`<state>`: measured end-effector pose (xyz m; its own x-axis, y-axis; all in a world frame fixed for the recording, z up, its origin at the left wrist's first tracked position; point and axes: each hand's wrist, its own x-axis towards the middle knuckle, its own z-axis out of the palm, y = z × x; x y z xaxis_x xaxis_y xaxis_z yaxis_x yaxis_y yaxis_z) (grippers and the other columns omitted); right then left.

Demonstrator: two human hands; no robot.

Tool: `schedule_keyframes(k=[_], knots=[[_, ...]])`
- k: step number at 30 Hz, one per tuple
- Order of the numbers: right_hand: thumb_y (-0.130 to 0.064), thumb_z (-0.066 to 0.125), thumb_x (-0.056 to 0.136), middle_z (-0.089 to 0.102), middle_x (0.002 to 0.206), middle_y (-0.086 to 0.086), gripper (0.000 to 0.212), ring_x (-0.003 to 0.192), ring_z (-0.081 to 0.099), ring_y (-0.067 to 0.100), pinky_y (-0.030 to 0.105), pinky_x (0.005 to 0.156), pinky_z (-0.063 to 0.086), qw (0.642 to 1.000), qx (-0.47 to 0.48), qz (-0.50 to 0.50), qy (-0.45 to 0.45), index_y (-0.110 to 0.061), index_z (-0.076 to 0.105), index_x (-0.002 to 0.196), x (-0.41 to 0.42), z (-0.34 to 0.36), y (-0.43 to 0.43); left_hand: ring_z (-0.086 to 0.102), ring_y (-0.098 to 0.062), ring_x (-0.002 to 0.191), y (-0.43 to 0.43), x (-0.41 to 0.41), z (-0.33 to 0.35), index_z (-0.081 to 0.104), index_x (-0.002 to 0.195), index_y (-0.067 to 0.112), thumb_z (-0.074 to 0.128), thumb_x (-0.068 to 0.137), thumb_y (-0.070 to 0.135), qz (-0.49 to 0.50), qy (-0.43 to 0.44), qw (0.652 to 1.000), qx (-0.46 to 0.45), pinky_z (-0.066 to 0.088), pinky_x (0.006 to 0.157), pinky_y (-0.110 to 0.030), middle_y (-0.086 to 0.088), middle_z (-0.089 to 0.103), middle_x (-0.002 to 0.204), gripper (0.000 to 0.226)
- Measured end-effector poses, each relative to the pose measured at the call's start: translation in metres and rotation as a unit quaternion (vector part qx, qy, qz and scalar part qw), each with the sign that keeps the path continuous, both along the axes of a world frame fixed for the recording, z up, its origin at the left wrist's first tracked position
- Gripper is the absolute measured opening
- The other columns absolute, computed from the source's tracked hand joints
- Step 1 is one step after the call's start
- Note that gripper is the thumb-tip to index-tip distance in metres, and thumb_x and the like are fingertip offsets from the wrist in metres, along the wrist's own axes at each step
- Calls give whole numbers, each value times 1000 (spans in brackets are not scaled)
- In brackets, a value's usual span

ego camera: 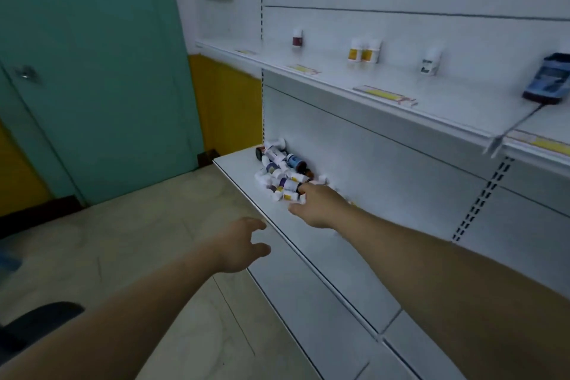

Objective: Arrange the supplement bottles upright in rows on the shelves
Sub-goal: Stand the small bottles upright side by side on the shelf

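A heap of several supplement bottles (pixel 279 168) lies on its side at the far end of the lower white shelf (pixel 311 244). My right hand (pixel 317 205) reaches into the near edge of the heap, its fingers touching a white bottle with a purple label; the fingertips are hidden among the bottles. My left hand (pixel 240 245) hovers in front of the shelf edge, fingers loosely spread, holding nothing. On the upper shelf (pixel 339 83) stand a dark red bottle (pixel 297 38), two yellow-labelled bottles (pixel 364 51) side by side, and a white bottle (pixel 431 62).
A blue handheld device (pixel 549 79) rests on the upper shelf at the right, with a metal hook (pixel 512 129) jutting out below it. Yellow price labels line the shelf fronts. A teal door (pixel 92 71) and tiled floor (pixel 138 241) lie to the left; a dark chair edge (pixel 37 321) sits bottom left.
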<state>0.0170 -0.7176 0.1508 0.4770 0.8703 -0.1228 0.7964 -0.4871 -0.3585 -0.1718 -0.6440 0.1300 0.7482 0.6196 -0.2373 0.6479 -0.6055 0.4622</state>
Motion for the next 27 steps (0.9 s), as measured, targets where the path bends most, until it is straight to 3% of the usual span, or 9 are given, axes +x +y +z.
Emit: schedule_keyframes(k=[6,13,18,22,25,27], knots=[[-49,54,88,46,139,8,58,124,45,28,35,98,39,997,-14,-59,50,-18,43,136,11,-30,77,38,-17,131,121,14,-16,38,141,26,57,88,47,-46,43,998,-24,31,109,-30,1,34,148,60],[-52,53,86,57,125,9,53,111,54,28,37,91,46,989,-18,-124,77,-17,49,126,63,-87,180,33,-18,136,241,83,-51,35,142,27,54,90,46,-86,65,994,-24,28,108,-30,2,31,151,59],[-48,55,88,52,131,12,57,116,51,28,31,86,41,975,-41,-175,128,-13,45,132,98,-142,242,37,-17,132,318,137,-88,36,141,27,56,90,44,-120,79,989,-28,31,104,-27,2,34,149,58],[-35,55,92,53,131,12,44,118,50,27,26,88,36,968,-47,-194,152,-9,49,127,109,-184,273,38,-20,132,364,183,-124,33,143,25,60,89,35,-154,77,985,-31,32,107,-31,0,33,150,61],[-32,53,93,47,134,14,49,122,46,29,31,98,37,952,-58,-245,175,-10,42,135,111,-212,295,38,-23,131,390,219,-155,31,144,26,59,90,30,-205,55,977,22,31,106,-33,-1,35,149,61],[-39,52,92,50,130,12,51,119,50,27,32,94,39,934,-36,-316,160,-9,39,132,110,-232,307,42,-25,124,400,240,-177,36,142,23,57,90,25,-254,2,965,65,34,101,-34,-3,42,144,56]])
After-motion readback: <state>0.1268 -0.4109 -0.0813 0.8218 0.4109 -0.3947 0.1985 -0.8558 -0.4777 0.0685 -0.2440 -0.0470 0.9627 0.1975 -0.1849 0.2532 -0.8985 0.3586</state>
